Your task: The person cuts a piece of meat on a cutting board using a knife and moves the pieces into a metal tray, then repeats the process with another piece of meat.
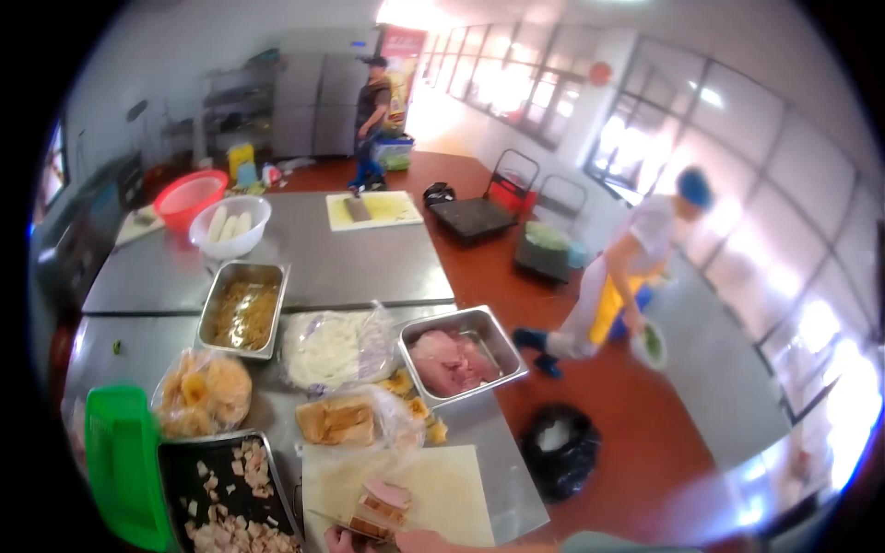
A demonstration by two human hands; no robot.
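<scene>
At the bottom edge, my right hand (420,542) is closed at the right end of a knife (324,517), whose thin blade points left across the cutting board (452,488). My left hand (339,540) is curled against the left end of a block of browned cooked meat (376,518), its fingers partly cut off by the frame. A pale pink slice of meat (389,493) lies against the block's far side. Left of the board, a dark tray (221,453) holds many diced meat pieces (241,533).
Around the board are bagged bread (336,419), a bag of white shreds (336,348), a steel pan (505,343) of raw meat, another pan (214,293), and a green bin (120,461). A black garbage bag (560,461) stands right. A person (636,249) bends nearby; another person (372,115) stands far back.
</scene>
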